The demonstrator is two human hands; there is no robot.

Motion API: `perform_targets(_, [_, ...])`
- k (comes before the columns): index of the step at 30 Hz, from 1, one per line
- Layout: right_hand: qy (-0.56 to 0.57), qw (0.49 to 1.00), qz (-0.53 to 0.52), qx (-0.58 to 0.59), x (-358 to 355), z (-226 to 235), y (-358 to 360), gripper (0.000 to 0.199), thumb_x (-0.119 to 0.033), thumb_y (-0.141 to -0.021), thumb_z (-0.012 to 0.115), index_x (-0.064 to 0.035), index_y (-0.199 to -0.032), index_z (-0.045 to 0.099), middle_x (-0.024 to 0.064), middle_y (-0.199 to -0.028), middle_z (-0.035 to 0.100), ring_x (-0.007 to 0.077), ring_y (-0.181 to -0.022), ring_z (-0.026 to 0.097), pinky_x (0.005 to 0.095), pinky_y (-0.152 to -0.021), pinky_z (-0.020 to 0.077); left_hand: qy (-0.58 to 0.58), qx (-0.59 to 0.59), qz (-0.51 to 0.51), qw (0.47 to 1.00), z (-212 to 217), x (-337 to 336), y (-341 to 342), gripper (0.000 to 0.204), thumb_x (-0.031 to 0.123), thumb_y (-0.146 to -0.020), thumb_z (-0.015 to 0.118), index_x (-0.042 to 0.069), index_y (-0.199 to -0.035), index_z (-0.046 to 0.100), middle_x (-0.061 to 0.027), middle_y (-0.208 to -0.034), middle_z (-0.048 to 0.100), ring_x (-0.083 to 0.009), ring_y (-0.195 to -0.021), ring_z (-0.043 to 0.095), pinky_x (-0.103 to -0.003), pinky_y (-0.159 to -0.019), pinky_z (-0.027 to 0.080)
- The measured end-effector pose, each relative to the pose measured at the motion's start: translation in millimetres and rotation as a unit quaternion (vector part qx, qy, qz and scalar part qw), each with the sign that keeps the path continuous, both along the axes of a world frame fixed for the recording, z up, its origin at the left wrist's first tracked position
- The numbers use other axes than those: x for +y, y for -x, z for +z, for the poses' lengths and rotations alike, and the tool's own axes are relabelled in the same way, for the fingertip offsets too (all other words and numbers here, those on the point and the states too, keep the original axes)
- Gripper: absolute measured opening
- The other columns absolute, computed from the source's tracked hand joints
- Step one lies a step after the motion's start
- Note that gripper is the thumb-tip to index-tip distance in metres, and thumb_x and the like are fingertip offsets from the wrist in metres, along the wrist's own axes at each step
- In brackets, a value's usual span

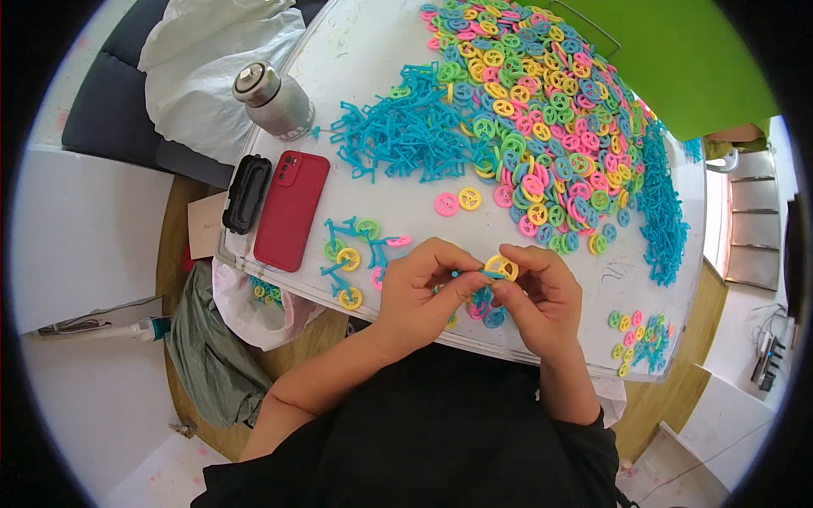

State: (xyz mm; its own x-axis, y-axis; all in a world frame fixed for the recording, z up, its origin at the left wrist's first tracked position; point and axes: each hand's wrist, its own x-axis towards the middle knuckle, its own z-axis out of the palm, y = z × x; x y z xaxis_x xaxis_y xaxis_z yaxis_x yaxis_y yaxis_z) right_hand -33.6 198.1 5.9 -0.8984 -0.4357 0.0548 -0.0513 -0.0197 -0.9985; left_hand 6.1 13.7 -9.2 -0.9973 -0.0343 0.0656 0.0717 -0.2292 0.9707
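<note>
My left hand (423, 292) and my right hand (538, 292) meet over the near edge of the white table (373, 51). Between their fingertips they pinch a small blue plastic frame (471, 274), and my right hand presses a yellow wheel (501, 267) against it. Below my fingers a blue wheel (494, 318) and more blue frame parts show. Left of my hands lie two small assembled toy bicycles (351, 254) with green, yellow and pink wheels.
A big heap of pink, yellow, green and blue wheels (542, 110) covers the far right of the table, with blue frames (406, 135) heaped left of it. A red phone (292, 209), a black case (246, 193) and a metal flask (275, 102) stand at the left.
</note>
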Motion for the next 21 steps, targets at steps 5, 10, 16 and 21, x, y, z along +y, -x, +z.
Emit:
perform_targets(5, [-0.057, 0.998, 0.026, 0.032, 4.4, 1.5, 10.0, 0.038, 0.003, -0.088, 0.071, 0.0017, -0.123, 0.059, 0.0050, -0.093, 0.063, 0.0092, -0.075, 0.061, 0.0234, -0.066, 0.0526, -0.115, -0.063, 0.022, 0.991, -3.2, 9.4, -3.0, 0.014, -0.004, -0.092, 0.067, 0.000, -0.103, 0.060, -0.0056, -0.096, 0.065, -0.0105, -0.087, 0.062, -0.025, -0.078, 0.051])
perform_targets(10, [-0.224, 0.906, -0.015, 0.358, -4.9, 7.9, 8.6, 0.034, 0.001, -0.089, 0.070, 0.0015, -0.121, 0.061, 0.0056, -0.087, 0.064, 0.0098, -0.070, 0.062, 0.0242, -0.063, 0.0529, -0.137, -0.062, 0.055, 0.987, -11.5, 13.4, -3.2, 0.013, 0.001, -0.092, 0.069, 0.000, -0.102, 0.061, -0.0060, -0.096, 0.067, -0.0077, -0.087, 0.063, -0.021, -0.072, 0.050])
perform_targets(16, [0.130, 0.933, -0.029, -0.335, -7.8, 21.3, 4.2, 0.037, -0.008, -0.094, 0.064, 0.0023, -0.129, 0.056, 0.0058, -0.080, 0.063, 0.0119, -0.064, 0.059, 0.0258, -0.059, 0.0514, 0.091, 0.035, 0.019, 0.995, -1.9, 3.1, -3.9, 0.010, -0.004, -0.093, 0.065, 0.000, -0.102, 0.061, -0.0065, -0.098, 0.067, -0.0109, -0.090, 0.064, -0.025, -0.076, 0.051])
perform_targets(21, [-0.236, 0.885, -0.027, 0.401, -2.0, 10.6, 4.1, 0.047, -0.002, -0.080, 0.071, -0.0001, -0.125, 0.059, 0.0072, -0.087, 0.059, 0.0197, -0.064, 0.060, 0.0320, -0.054, 0.0494, -0.096, -0.086, 0.064, 0.990, 2.0, -1.5, 4.1, 0.007, 0.005, -0.094, 0.067, 0.001, -0.098, 0.062, -0.0071, -0.087, 0.071, -0.0076, -0.076, 0.065, -0.022, -0.065, 0.051])
